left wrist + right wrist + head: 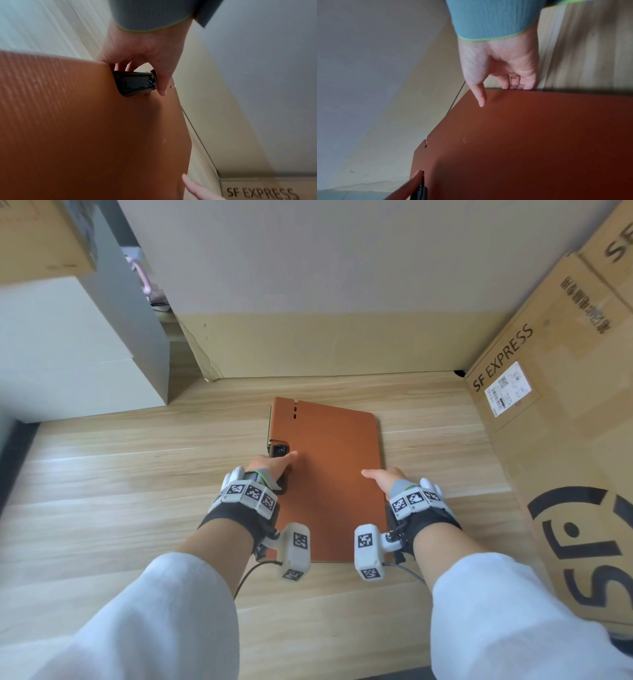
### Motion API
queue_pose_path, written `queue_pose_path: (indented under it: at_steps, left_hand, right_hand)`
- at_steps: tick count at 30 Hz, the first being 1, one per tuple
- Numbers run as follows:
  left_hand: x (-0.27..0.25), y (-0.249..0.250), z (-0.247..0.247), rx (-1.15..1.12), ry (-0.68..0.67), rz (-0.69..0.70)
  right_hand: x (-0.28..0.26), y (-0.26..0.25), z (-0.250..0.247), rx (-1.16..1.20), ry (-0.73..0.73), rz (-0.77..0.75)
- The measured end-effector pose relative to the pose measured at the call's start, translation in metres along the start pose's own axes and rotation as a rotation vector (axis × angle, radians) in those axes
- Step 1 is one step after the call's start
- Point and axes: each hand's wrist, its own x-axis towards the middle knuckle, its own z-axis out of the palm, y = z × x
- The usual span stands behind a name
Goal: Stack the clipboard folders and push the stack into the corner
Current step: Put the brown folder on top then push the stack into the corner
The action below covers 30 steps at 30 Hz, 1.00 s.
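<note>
An orange clipboard folder [329,474] lies flat on the wooden table, its black clip [279,450] on the left edge. A thin green edge [269,422] of another folder shows under its left side. My left hand [270,467] grips the left edge at the clip [135,83], thumb on the cover and fingers curled round the side. My right hand [383,479] grips the right edge, with its thumb [481,97] flat on the orange cover [530,142] and its fingers curled over the rim. The stack sits short of the back-right corner [459,373].
A large SF EXPRESS cardboard box [561,412] walls the right side. A cardboard panel [325,347] closes the back. A white box [68,347] stands at the left. Bare wood table [120,474] surrounds the folders, with a gap between them and the right box.
</note>
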Motion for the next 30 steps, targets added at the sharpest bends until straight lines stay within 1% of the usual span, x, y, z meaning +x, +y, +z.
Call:
queue_pose_path:
  at_steps: [3, 6, 9, 12, 14, 17, 20, 22, 24, 26, 30]
  left_hand:
    - [0.010, -0.006, 0.000, -0.053, -0.024, -0.032]
    - [0.015, -0.010, 0.005, -0.128, -0.096, -0.034]
    - [0.034, -0.017, 0.007, -0.182, -0.133, -0.021]
    - [0.033, -0.014, 0.000, -0.257, -0.207, 0.028]
    - [0.021, -0.005, -0.010, -0.267, -0.212, 0.108]
    - [0.006, 0.012, -0.027, -0.310, -0.129, 0.287]
    - [-0.019, 0.028, -0.050, -0.323, -0.083, 0.482]
    - [-0.025, 0.032, -0.060, -0.279, -0.041, 0.601]
    - [-0.032, 0.032, -0.070, -0.266, -0.032, 0.704]
    - [-0.032, 0.028, -0.073, -0.280, -0.039, 0.743]
    - [-0.028, 0.017, -0.072, -0.274, -0.006, 0.717]
  right_hand:
    - [0.000, -0.001, 0.004, 0.046, 0.010, 0.006]
    - [0.001, -0.003, 0.008, 0.101, 0.054, 0.007]
    - [0.000, -0.004, 0.011, 0.119, 0.089, 0.015]
    - [-0.004, -0.005, 0.012, 0.196, 0.093, -0.043]
    - [0.000, -0.007, 0.012, 0.260, 0.101, -0.103]
    - [-0.017, -0.026, 0.004, 0.346, 0.106, -0.190]
    - [-0.032, -0.045, -0.004, 0.424, 0.105, -0.335]
    - [-0.040, -0.052, -0.007, 0.475, 0.074, -0.437]
    - [-0.047, -0.054, -0.008, 0.491, 0.053, -0.502]
    - [-0.052, -0.054, -0.007, 0.484, 0.044, -0.532]
    - [-0.059, -0.048, 0.000, 0.457, 0.044, -0.538]
